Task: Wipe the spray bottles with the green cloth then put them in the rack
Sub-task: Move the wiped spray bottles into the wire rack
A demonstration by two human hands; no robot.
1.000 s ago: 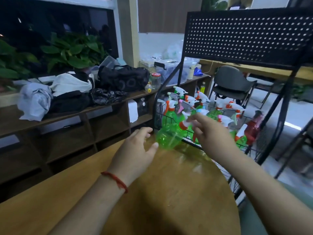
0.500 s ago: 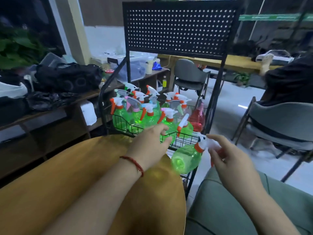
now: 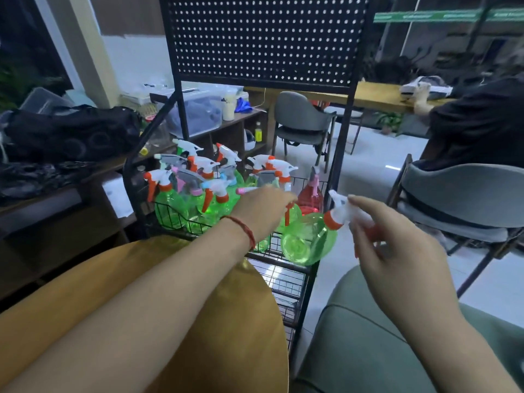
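Note:
My right hand [image 3: 388,236] grips the white trigger head of a green spray bottle [image 3: 309,239], which hangs tilted beside the front right corner of the black wire rack [image 3: 286,259]. My left hand [image 3: 263,211] reaches into the rack's basket among several green spray bottles [image 3: 173,199] and touches one of them; its fingertips are hidden behind the hand. A red spray bottle [image 3: 310,194] stands at the basket's right end. No green cloth is in view.
The round wooden table [image 3: 198,321] lies under my left arm. The rack's black pegboard [image 3: 266,41] rises behind the basket. A grey chair [image 3: 465,199] stands to the right, another [image 3: 303,120] behind the rack. A shelf with a black bag [image 3: 71,131] runs along the left.
My right hand has carried the green bottle from over the table to the right, to the rack's front right corner. My left hand has reached forward into the basket.

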